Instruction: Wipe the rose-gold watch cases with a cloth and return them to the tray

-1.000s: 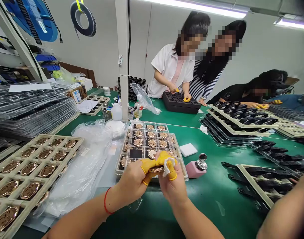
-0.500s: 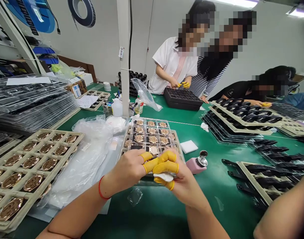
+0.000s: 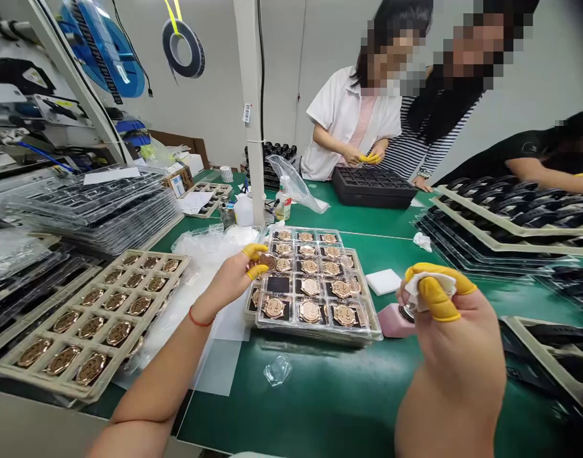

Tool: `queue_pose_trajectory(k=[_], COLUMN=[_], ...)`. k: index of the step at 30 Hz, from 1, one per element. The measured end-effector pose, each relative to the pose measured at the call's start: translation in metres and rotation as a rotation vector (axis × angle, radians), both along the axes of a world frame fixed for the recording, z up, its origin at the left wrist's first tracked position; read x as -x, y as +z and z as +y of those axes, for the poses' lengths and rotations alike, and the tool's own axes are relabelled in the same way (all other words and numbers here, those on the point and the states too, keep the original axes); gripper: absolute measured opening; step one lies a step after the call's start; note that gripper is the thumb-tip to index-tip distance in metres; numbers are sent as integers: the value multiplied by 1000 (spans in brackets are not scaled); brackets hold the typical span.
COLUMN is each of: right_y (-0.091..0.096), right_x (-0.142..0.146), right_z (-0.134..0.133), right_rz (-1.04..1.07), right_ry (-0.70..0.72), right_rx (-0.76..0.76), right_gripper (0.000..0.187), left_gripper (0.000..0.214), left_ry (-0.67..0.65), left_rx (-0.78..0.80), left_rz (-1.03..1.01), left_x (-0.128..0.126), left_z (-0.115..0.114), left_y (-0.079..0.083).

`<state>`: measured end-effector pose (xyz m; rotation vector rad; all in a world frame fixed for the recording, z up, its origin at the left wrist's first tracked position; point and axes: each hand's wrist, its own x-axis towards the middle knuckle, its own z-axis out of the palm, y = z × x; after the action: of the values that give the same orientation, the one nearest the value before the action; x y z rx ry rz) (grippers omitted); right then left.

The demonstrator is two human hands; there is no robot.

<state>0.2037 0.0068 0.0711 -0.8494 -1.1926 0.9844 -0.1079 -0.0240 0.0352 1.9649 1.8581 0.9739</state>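
Case (image 3: pixel 268 261) in left hand (image 3: pixel 231 280), trays (image 3: pixel 315 331) between, tissue (image 3: pixel 421 278) in right hand (image 3: pixel 456 337), pink bottle (image 3: pixel 394 322) partly behind.

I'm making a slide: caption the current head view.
Left hand holds a round part near the clear tray; right hand, a white wipe.

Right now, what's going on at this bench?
The left hand pinches a round metallic piece by a clear tray of rose-gold pieces. The right hand holds a crumpled white wipe near a pink bottle. Across the table, a co-worker has both hands above a black tray.
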Motion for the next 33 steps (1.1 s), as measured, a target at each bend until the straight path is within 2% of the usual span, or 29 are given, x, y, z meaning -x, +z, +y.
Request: queue_pose_trajectory(k=[4,6,8,10,14,19,22,25,27,30,33], right_y=[3,3,3,3,2,-6,-12,-17,-21,-25,-26], right_x=[-1,-1,-1,-2,-5,-3,10,31,42,49,48], right_z=[3,4,5,5,4,5,7,9,8,3,-1], right_rz=[44,67,88,97,114,41,-56,-229,-351,-465,-521], right_ry=[23,29,33,40,68,154,199,274,329,373,324], right_rx=[-18,-28,-27,-17,16,21,-42,-203,-307,-319,-358], right_gripper=[24,24,24,23,22,21,12,5,5,21,38], left_gripper=[30,26,25,26,20,19,12,10,13,15,17], left_ry=[-238,-270,-213,-98,76,93,61,-5,-103,-222,-270], left_rx=[167,183,173,161,210,247,186,69,10,-55,-89], left_rz=[207,255,312,364,441,433,400,354,223,13,-141], left_x=[-10,-15,-19,-23,-32,-34,-39,-59,-75,-93,-96], left_z=[27,33,36,41,60,77,64,36,15,-8,-17], left_y=[-21,-23,-22,-20,-22,-25,-16,-4,3,7,6])
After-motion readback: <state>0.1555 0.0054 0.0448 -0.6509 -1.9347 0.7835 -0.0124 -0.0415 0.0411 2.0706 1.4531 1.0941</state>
